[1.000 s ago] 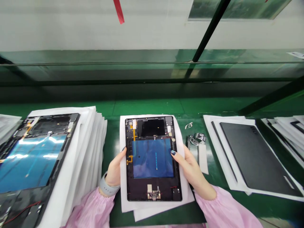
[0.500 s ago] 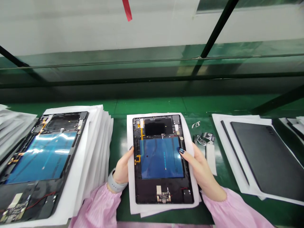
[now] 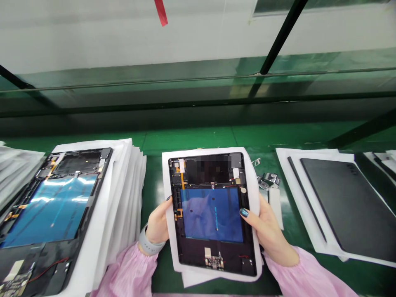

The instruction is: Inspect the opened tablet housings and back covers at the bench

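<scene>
Between my two hands is an opened tablet [image 3: 213,214], its blue battery, dark upper area, orange ribbon cables and small lower circuit board facing up. A white foam sheet [image 3: 257,189] lies behind it and shows around its edges. My left hand [image 3: 158,220], with a grey watch band at the wrist, is closed on the left edge, thumb on the rim. My right hand [image 3: 269,229] is closed on the right edge, its thumb over the frame beside the battery. The other fingers of both hands are hidden underneath.
To the left, another opened tablet [image 3: 58,206] lies on a stack of white sheets [image 3: 123,198]. On the right, a dark tablet cover [image 3: 346,202] and a thin black strip [image 3: 306,198] rest on white sheets. Shiny metal pieces [image 3: 269,180] lie on the green table [image 3: 188,137].
The tablet and its sheet have come closer to the camera and tilted, with the lower end shifting slightly right. Both hands keep their grip, the right thumb now lower on the edge.
</scene>
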